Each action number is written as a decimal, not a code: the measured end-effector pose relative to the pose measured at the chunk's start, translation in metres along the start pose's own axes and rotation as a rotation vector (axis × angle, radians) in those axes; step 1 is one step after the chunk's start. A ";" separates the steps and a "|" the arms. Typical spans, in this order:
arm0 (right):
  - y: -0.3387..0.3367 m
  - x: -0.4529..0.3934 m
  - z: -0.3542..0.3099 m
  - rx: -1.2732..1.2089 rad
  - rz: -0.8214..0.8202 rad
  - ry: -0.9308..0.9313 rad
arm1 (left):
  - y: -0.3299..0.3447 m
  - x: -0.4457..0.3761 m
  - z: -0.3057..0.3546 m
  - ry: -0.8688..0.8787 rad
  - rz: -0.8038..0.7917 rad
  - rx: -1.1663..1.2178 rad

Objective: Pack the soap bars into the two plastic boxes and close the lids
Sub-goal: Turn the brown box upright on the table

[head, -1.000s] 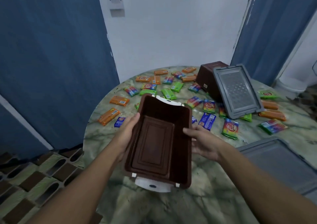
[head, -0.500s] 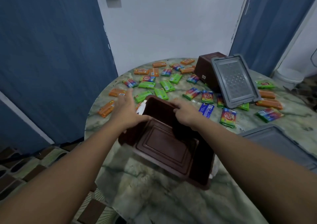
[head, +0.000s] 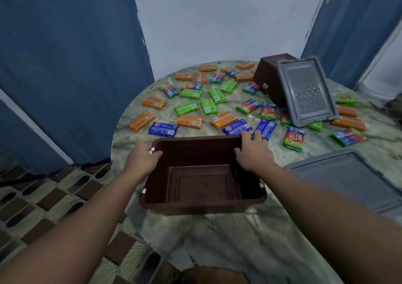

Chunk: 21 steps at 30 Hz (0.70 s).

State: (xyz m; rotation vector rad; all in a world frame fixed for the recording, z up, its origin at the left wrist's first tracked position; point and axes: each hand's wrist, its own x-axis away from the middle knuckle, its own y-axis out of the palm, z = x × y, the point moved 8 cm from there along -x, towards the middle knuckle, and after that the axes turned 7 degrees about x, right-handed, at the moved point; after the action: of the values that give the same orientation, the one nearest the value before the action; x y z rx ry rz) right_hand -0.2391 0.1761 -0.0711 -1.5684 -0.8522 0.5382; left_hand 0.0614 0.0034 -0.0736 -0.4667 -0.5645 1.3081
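My left hand (head: 143, 159) gripped the left rim of the open, empty dark-brown rectangular plastic box (head: 203, 176) on the round green marbled table (head: 228, 233) — my right hand (head: 253, 153) gripped its far right corner. Wrapped soap bars (head: 189, 107) lay scattered beyond it. Further right, a second brown plastic box (head: 268, 75) stood tilted with a grey plastic lid (head: 304, 90) leaning against it — another grey lid (head: 348, 175) lay flat, nearest me.

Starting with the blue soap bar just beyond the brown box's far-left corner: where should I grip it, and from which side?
Probably pinch the blue soap bar across its two long edges, coming straight down from above. It lies flat on the marble table, label up, with clear table along both long sides; the orange soap bar sits off its right end.
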 end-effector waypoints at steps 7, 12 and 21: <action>0.013 0.000 0.010 -0.346 -0.040 0.002 | -0.011 0.008 0.004 0.191 0.100 -0.094; 0.014 0.007 0.012 -0.438 -0.071 0.004 | -0.013 0.012 -0.019 0.207 0.099 -0.155; 0.003 -0.001 0.005 -0.231 -0.010 0.020 | -0.026 0.006 0.000 0.190 0.048 -0.329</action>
State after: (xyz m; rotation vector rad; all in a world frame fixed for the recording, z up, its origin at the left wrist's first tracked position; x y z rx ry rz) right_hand -0.2427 0.1785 -0.0755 -1.7753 -0.9318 0.4271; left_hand 0.0823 0.0038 -0.0569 -0.8707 -0.6139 1.2037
